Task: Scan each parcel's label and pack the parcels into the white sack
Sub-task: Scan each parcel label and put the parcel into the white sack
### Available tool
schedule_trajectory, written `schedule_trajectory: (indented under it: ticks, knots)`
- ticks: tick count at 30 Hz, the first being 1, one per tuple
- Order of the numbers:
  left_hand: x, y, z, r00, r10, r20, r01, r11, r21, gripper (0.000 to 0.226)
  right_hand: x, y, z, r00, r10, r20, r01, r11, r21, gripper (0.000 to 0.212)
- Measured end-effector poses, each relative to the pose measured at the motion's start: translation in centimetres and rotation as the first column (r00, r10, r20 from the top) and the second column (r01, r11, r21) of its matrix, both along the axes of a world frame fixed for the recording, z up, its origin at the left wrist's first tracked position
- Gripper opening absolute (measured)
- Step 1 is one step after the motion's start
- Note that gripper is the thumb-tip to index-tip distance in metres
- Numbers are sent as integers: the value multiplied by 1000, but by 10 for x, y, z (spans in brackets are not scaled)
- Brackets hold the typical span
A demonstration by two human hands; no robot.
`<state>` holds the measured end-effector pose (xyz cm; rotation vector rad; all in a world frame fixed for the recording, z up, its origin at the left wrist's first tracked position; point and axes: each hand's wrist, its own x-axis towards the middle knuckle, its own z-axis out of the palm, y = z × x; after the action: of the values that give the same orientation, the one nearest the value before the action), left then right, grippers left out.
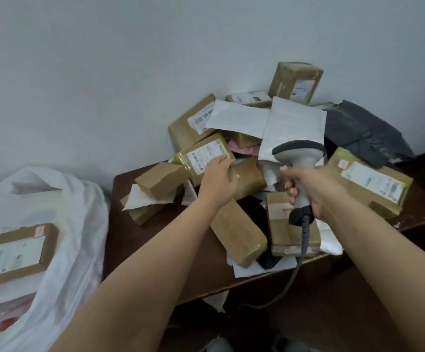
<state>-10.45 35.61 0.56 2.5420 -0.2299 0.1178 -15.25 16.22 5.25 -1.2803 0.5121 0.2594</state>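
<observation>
- Sack (74, 224) sits low at your left, mouth open, one labelled box (13, 252) already inside.
- Your right hand (315, 191) has its fingers wrapped round the scanner (300, 161) handle, head aimed away from you over the pile.
- Your left hand (219, 181) is the nearer one to the parcel (206, 156); fingers curl on its right end.
- Parcel lies atop the pile on the table (130, 237), label up, long axis running left-right, left of the scanner head. Judgement: swing the scanner left.

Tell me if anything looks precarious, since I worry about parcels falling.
Yes: white mailers and a brown parcel overhang the table's front edge, and the pile is jumbled, with one box tilted against the wall.
</observation>
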Motion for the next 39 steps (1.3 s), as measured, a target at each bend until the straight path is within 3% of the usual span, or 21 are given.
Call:
schedule_trajectory:
  ticks: [4, 10, 15, 18, 22, 24, 26, 28, 31, 35, 39]
  knots:
    - [27, -56, -8, 971, -238, -12, 233, 940, 248, 37, 8, -35, 1, 997, -67, -27, 67, 998, 11, 17]
    - [51, -100, -14, 942, -283, -180, 333, 727, 600, 30, 22, -75, -7, 990, -130, -49, 130, 991, 2, 14]
    - [66, -111, -27, 930, -254, -267, 367, 593, 717, 31, 32, -92, -17, 987, -144, -68, 146, 989, 24, 13]
    - [69, -112, -29, 938, -269, -219, 343, 620, 706, 52, 37, -97, -19, 985, -167, -48, 167, 986, 12, 14]
    - [73, -109, -6, 965, -260, -44, 246, 828, 504, 57, 45, -92, -6, 961, -259, 99, 267, 960, -82, 17]
    - [79, -104, 16, 977, -186, 100, 157, 956, 249, 57, 49, -86, 5, 934, -300, 193, 323, 941, -97, 18]
    - [82, -94, 44, 968, -48, 247, 59, 997, -39, 58, 51, -78, 18, 903, -340, 261, 377, 920, -107, 16]
    - [80, -74, 72, 926, 162, 342, -73, 964, -257, 58, 51, -68, 31, 887, -355, 297, 398, 912, -98, 14]
    - [71, -38, 100, 867, 418, 270, -268, 850, -453, 59, 45, -45, 47, 892, -321, 320, 344, 939, -20, 18]
    - [49, 25, 95, 876, 482, 18, -331, 626, -706, 55, 31, -4, 60, 940, -183, 289, 180, 983, 37, 22]
    - [13, 81, 83, 884, 461, -74, -353, 557, -752, 24, 18, 39, 61, 955, -18, 295, -6, 997, 82, 24]
